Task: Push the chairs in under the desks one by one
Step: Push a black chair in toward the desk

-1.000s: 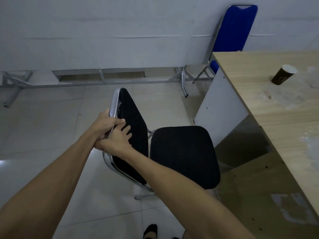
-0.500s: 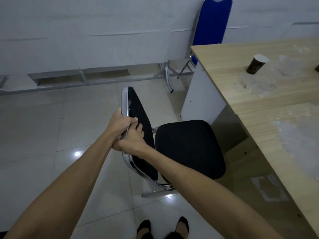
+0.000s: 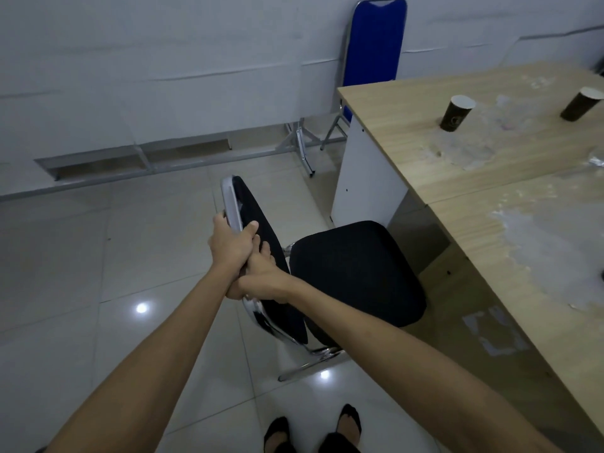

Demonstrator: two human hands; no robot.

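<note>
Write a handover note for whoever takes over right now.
Left hand and right hand: both shut in a grip on the backrest of the black chair.
The chair's seat faces the desk, its front edge near the opening, not yet under it.
Done: nothing visibly finished.
Left: push this chair in, then the blue chair by the wall.

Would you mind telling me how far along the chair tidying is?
Nothing looks finished yet. In hand: the left hand and right hand grip the black chair by its backrest, its seat beside the desk, not under it. Left: sliding it in, then the blue chair by the wall.
</note>
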